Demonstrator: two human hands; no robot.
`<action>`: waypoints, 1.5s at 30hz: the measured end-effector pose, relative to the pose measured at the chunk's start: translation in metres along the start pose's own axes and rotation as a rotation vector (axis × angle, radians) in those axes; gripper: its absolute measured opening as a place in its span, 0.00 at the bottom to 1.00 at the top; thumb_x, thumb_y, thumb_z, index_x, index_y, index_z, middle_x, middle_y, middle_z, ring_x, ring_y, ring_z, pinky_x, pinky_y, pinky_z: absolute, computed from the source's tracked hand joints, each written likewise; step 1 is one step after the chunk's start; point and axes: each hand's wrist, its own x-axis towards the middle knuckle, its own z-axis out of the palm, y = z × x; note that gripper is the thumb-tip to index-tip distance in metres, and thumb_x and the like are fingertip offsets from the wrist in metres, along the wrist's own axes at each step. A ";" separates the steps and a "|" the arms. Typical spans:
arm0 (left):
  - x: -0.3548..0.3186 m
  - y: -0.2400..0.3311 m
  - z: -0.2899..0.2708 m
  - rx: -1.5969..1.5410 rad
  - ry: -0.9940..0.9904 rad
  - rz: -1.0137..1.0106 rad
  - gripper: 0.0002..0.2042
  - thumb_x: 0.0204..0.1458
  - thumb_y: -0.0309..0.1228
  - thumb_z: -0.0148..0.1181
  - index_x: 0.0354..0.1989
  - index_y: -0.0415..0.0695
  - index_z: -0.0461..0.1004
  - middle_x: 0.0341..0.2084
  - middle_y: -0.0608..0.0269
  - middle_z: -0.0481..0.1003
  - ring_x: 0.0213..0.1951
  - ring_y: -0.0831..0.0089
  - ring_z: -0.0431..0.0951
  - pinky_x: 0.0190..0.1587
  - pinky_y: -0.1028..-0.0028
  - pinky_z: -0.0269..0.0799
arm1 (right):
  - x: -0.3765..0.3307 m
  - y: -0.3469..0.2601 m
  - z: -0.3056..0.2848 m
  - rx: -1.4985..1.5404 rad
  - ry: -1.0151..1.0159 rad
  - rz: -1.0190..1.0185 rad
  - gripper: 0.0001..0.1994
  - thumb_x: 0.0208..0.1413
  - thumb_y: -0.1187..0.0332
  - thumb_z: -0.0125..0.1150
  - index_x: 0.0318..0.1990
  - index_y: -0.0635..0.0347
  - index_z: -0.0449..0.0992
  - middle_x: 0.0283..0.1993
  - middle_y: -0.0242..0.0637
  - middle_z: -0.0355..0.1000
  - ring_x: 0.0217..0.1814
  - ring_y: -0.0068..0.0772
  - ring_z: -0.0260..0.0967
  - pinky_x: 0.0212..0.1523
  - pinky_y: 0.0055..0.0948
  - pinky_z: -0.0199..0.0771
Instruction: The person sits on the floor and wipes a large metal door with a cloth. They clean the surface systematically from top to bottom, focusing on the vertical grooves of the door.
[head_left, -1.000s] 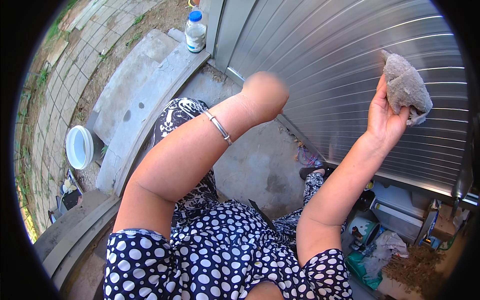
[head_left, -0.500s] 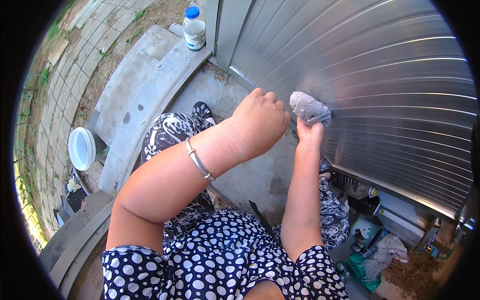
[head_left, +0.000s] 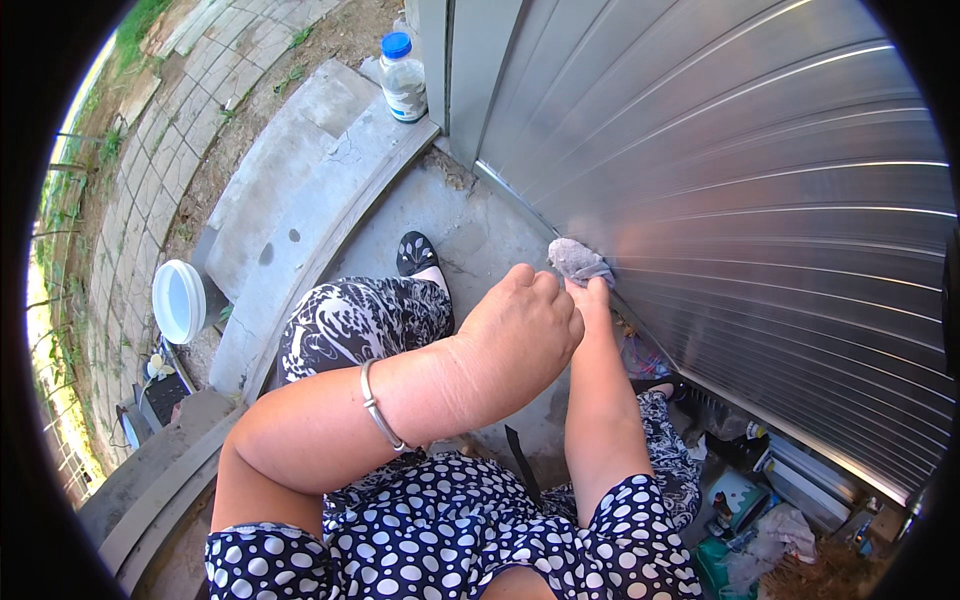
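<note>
Grey crumpled cloth (head_left: 578, 261) sits pinched in the right hand (head_left: 589, 293), just beyond its thumb, beside the lower edge of the silvery ribbed metal panel (head_left: 750, 230), its long axis slanting down rightward. The bent left hand (head_left: 522, 335) is nearby, palm hidden; I cannot tell its grip.

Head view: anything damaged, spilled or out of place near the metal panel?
Mildly, yes. The concrete step at left has fine cracks and two dark spots, so it looks worn. At lower right, a pale crumpled bag lies amid clutter, which looks untidy. The metal panel shows no obvious dents.
</note>
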 end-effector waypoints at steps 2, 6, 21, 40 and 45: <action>0.001 0.000 -0.003 -0.006 -0.007 0.008 0.17 0.47 0.43 0.61 0.39 0.44 0.71 0.31 0.69 0.71 0.41 0.72 0.70 0.40 0.73 0.62 | 0.003 -0.002 -0.004 -0.004 0.009 0.023 0.16 0.61 0.66 0.42 0.51 0.59 0.73 0.55 0.43 0.71 0.58 0.47 0.68 0.60 0.52 0.66; 0.001 -0.001 0.000 0.005 -0.018 0.002 0.17 0.47 0.43 0.61 0.39 0.45 0.71 0.31 0.68 0.72 0.40 0.72 0.71 0.40 0.73 0.62 | -0.012 -0.003 0.005 -0.017 0.015 0.016 0.16 0.61 0.67 0.42 0.50 0.59 0.73 0.55 0.43 0.71 0.58 0.47 0.68 0.59 0.51 0.67; 0.007 -0.031 -0.006 -0.087 0.048 -0.212 0.17 0.50 0.45 0.61 0.40 0.46 0.75 0.35 0.62 0.76 0.44 0.65 0.76 0.47 0.67 0.67 | -0.269 -0.062 0.188 -0.033 -0.493 -0.469 0.18 0.63 0.65 0.43 0.55 0.67 0.67 0.60 0.51 0.65 0.63 0.51 0.62 0.63 0.52 0.65; -0.001 -0.019 0.007 -0.040 -0.030 -0.134 0.15 0.51 0.44 0.59 0.38 0.46 0.76 0.35 0.64 0.75 0.43 0.67 0.74 0.46 0.68 0.64 | -0.196 -0.030 0.161 -0.023 -0.320 -0.415 0.17 0.63 0.63 0.43 0.51 0.65 0.70 0.55 0.49 0.69 0.58 0.51 0.67 0.59 0.54 0.68; -0.005 -0.016 0.002 -0.012 -0.081 -0.082 0.15 0.52 0.44 0.58 0.38 0.45 0.75 0.34 0.65 0.74 0.42 0.69 0.73 0.44 0.70 0.63 | -0.132 -0.003 0.128 -0.048 -0.078 -0.325 0.17 0.62 0.63 0.42 0.48 0.66 0.73 0.52 0.50 0.72 0.54 0.52 0.70 0.58 0.54 0.68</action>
